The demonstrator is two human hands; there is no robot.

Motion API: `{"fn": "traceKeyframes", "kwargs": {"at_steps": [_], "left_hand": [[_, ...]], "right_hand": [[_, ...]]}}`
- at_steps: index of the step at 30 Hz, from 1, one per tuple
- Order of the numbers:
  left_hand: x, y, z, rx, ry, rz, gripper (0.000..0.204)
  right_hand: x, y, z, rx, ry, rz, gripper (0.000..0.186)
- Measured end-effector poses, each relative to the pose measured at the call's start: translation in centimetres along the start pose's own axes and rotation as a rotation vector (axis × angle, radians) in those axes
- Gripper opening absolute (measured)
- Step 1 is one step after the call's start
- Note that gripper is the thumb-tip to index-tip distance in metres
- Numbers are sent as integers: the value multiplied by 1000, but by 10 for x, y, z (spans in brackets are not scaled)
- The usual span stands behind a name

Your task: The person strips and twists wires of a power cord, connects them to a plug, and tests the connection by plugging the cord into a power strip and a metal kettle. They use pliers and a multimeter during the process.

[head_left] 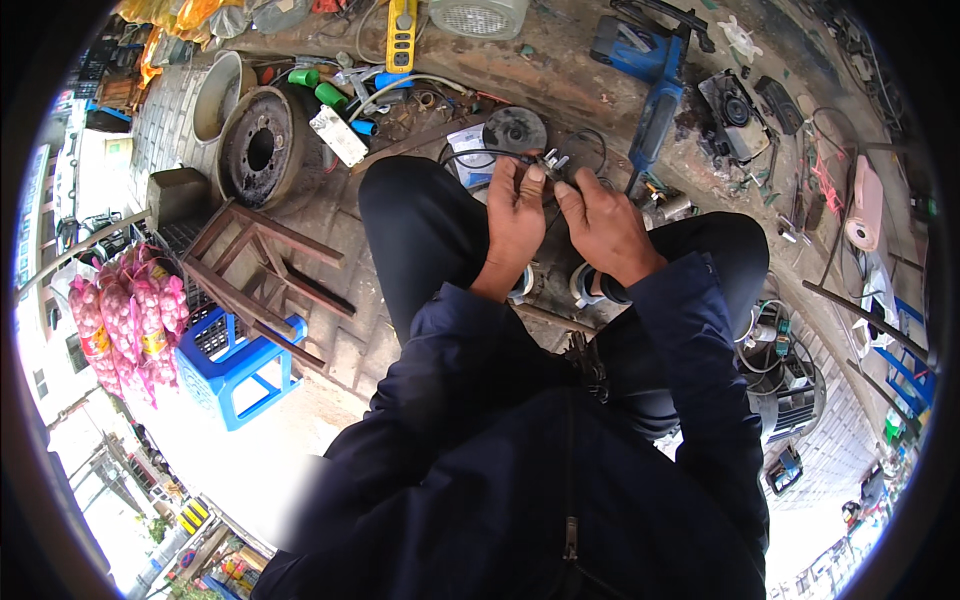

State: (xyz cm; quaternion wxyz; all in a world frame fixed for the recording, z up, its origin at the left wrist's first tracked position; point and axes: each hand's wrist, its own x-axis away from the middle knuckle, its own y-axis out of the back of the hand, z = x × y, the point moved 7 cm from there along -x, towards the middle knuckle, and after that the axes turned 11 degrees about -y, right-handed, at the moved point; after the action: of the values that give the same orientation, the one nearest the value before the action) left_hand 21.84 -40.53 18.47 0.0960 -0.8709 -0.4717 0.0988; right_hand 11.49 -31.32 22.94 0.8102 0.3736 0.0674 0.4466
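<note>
Both my hands meet in front of my knees, around a small silver pronged metal piece (553,160). My left hand (516,210) pinches it between thumb and fingers. A black cord (470,154) runs into that grip from the left. My right hand (607,222) is closed, its thumb and fingertips close to the piece's right side; whether it grips the piece too is hard to make out. Just beyond lies a round grey disc (515,130), beside a white and blue plastic packet (468,150).
A blue power tool (655,125) lies far right of my hands, near a dark machine part (735,105). A yellow power strip (401,40) is at the back. To the left are a wheel rim (231,150), a brown metal frame (250,262) and a blue stool (225,365).
</note>
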Motion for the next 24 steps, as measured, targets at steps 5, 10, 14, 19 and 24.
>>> {"fn": "traceKeyframes", "kwargs": {"at_steps": [5, 10, 14, 19, 24], "left_hand": [[-3, -3, -3, 13, 0, 49, 19], [-5, -2, -4, 1, 3, 68, 23], [-4, -1, -7, -23, -84, 46, 24], [-6, 4, -3, -24, -88, -15, 27], [-4, 4, -4, -164, -101, -4, 23]], "right_hand": [[5, 8, 8, 99, 111, -156, 29], [9, 8, 11, 152, 161, -236, 30], [6, 13, 2, 17, -5, -241, 31], [-1, 12, -7, -441, -52, -50, 32], [-1, -11, -7, -318, -53, 71, 34]]}}
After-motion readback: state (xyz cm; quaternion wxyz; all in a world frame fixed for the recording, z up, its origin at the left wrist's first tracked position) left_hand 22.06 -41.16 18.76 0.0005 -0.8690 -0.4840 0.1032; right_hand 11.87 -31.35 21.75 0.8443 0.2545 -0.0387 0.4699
